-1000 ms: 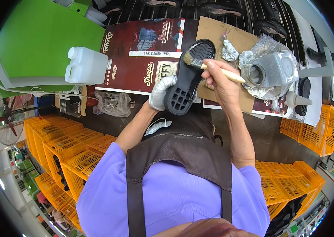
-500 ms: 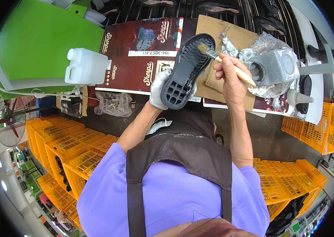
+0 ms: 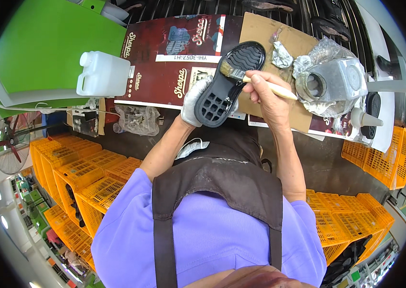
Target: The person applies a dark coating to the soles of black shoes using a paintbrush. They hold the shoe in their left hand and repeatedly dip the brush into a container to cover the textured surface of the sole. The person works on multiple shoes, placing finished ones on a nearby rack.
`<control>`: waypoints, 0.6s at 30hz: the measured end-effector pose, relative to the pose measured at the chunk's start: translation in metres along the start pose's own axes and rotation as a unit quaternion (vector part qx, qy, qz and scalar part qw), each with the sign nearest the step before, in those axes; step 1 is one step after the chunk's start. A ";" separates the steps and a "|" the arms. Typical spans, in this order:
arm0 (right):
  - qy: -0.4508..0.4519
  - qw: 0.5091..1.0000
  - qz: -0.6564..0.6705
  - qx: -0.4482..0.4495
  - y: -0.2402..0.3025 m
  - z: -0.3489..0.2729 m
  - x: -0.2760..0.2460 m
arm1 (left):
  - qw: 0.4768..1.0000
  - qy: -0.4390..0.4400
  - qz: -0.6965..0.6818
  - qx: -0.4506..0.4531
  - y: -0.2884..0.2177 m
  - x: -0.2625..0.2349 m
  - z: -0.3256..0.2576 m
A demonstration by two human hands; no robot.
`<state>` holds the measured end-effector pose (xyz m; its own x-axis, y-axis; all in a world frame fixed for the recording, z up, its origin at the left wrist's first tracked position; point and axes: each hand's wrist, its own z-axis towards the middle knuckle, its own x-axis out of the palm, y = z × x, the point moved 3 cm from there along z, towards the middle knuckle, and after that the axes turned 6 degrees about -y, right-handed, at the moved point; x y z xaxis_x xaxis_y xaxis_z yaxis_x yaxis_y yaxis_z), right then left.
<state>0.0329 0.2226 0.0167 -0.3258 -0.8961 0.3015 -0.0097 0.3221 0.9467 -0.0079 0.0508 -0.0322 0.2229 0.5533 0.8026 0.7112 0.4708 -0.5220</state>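
Observation:
My left hand [image 3: 192, 104], in a whitish glove, grips a black shoe sole [image 3: 244, 56] by its left edge and tilts it up over the front of the table. The sole's inner side faces me, with wavy ridges toward the toe and a square grid at the heel. My bare right hand [image 3: 268, 93] is closed round the pale handle of a paintbrush [image 3: 272, 89]. Its bristles touch the sole's inside near the left edge, about midway along. Some of the left fingers are hidden behind the sole.
A clear plastic jar [image 3: 333, 82] lies on its side in crumpled plastic at the right, beside a white nozzle bottle [image 3: 364, 118]. A white jug [image 3: 103, 74] stands left. Flattened cardboard [image 3: 280, 36] covers the table. Orange crates [image 3: 92, 175] stand on both sides of me; black shoes sit on the rack behind.
The brush has moved left and slightly down across the sole, from near the toe to the left edge. My right hand has shifted left with it. The left hand still holds the sole.

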 end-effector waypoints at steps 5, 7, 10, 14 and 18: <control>0.010 1.000 0.001 -0.004 -0.005 -0.008 0.009 | 0.997 -0.072 0.004 -0.008 -0.006 0.011 0.001; 0.011 1.000 -0.004 -0.001 -0.003 -0.012 0.014 | 0.998 -0.058 -0.004 0.006 -0.010 0.011 0.001; 0.011 1.000 -0.010 -0.009 -0.003 -0.017 0.020 | 0.998 -0.046 -0.004 0.052 -0.011 0.007 0.006; 0.026 0.999 -0.014 -0.015 0.001 -0.024 0.028 | 0.992 -0.088 0.010 0.085 -0.014 0.010 0.010; 0.041 0.999 -0.022 -0.022 0.006 -0.030 0.031 | 0.994 -0.060 0.025 0.092 -0.023 0.028 0.007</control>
<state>0.0510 0.1880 0.0352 -0.2483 -0.9317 0.2652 0.0202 0.2688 0.9630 -0.0222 0.0600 0.0003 0.1663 0.6511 0.7406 0.5643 0.5531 -0.6129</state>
